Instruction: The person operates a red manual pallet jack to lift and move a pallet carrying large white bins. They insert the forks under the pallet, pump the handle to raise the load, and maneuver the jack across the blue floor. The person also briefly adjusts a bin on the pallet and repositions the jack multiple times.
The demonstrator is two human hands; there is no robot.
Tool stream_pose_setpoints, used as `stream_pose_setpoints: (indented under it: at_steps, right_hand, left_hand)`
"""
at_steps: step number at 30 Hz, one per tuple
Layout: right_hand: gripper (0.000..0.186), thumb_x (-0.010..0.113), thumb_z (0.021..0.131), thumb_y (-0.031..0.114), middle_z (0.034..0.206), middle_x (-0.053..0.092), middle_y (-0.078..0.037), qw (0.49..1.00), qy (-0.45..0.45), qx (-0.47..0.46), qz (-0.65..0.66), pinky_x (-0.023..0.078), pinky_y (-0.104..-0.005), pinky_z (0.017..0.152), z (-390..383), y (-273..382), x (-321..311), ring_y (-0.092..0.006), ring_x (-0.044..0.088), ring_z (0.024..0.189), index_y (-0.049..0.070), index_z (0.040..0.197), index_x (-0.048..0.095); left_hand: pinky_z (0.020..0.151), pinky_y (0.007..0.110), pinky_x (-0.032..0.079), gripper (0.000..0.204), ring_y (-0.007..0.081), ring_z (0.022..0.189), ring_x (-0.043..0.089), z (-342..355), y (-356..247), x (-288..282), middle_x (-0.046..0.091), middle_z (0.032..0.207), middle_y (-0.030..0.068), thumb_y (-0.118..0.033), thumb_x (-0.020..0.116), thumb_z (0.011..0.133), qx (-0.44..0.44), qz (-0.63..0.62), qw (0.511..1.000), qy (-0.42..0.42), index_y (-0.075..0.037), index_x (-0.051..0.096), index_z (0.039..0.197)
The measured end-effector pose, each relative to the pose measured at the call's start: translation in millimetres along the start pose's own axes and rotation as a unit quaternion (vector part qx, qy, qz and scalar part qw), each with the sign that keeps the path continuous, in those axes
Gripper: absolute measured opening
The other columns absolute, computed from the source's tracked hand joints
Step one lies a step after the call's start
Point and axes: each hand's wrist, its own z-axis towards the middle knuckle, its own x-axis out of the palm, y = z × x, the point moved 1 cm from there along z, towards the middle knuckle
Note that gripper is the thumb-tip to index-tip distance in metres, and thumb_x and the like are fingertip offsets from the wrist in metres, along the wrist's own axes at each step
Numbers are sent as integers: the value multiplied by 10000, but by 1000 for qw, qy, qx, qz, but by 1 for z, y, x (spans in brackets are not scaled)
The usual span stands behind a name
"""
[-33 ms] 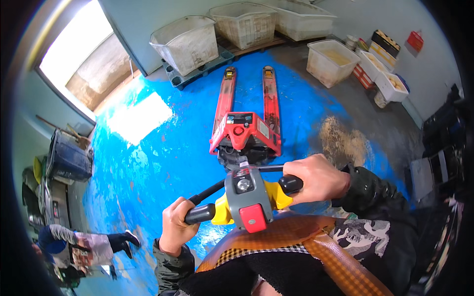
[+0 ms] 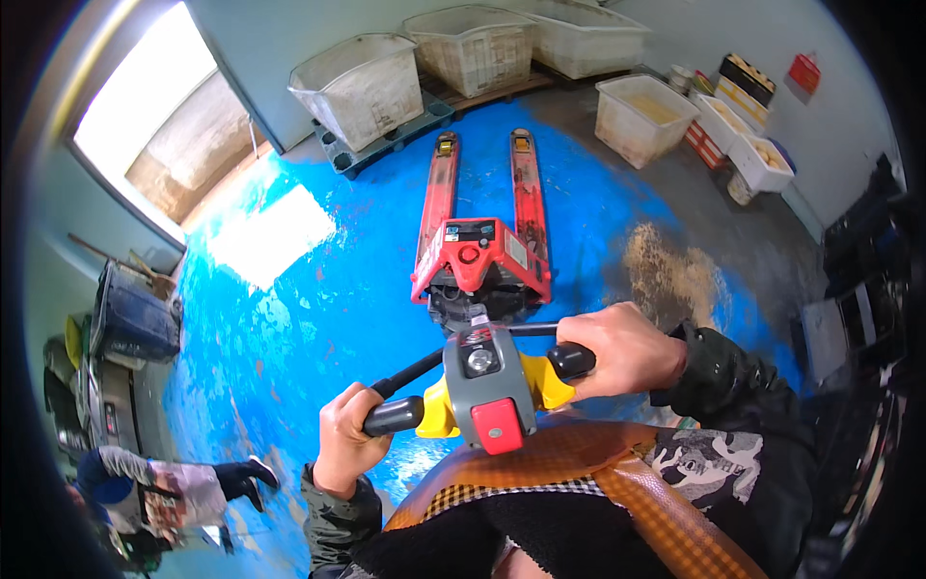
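Observation:
A red electric pallet jack (image 2: pixel 469 253) stands on the blue floor in front of me, its two forks pointing away. Its grey control head (image 2: pixel 490 376), with yellow side levers and a red front button, is close to my body. My left hand (image 2: pixel 349 436) is closed round the black grip on the left side of the handle. On the other side, my right hand (image 2: pixel 625 349) wraps the right black grip. Nothing lies on either fork (image 2: pixel 440 188).
White plastic tubs (image 2: pixel 359 92) stand on pallets along the far wall. A smaller tub (image 2: pixel 644 121) and several crates (image 2: pixel 757 159) sit at the far right. A doorway (image 2: pixel 154 116) opens at far left. Another person (image 2: pixel 174 492) is at lower left, near a dark blue bin (image 2: pixel 143 309).

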Motion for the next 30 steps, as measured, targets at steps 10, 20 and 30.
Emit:
stream_pose_setpoints:
  at_steps: [10, 20, 30]
  right_hand:
    - [655, 886, 653, 620, 800, 645, -118, 996, -72, 57, -5, 520, -387, 624, -5, 130, 94, -343, 679, 738, 67, 915, 655]
    - [675, 894, 633, 632, 804, 652, -117, 994, -101, 32, 22, 524, -385, 606, -36, 175, 102, -352, 680, 725, 71, 931, 663]
    - [656, 884, 655, 623, 805, 661, -107, 994, -78, 75, 16, 524, -397, 618, -68, 230, 151, -343, 682, 741, 79, 936, 647]
  left_hand:
    - [588, 420, 488, 252, 366, 669, 611, -54, 86, -75, 587, 762, 110, -28, 740, 600, 108, -47, 993, 23, -87, 595, 798]
    - [561, 413, 477, 259, 353, 629, 600, -94, 71, -100, 564, 740, 108, -42, 724, 579, 124, -44, 991, 8, -78, 577, 788]
    - [569, 406, 484, 244, 347, 640, 608, -158, 82, -110, 587, 750, 109, -27, 733, 581, 156, -72, 984, 37, -77, 579, 763]
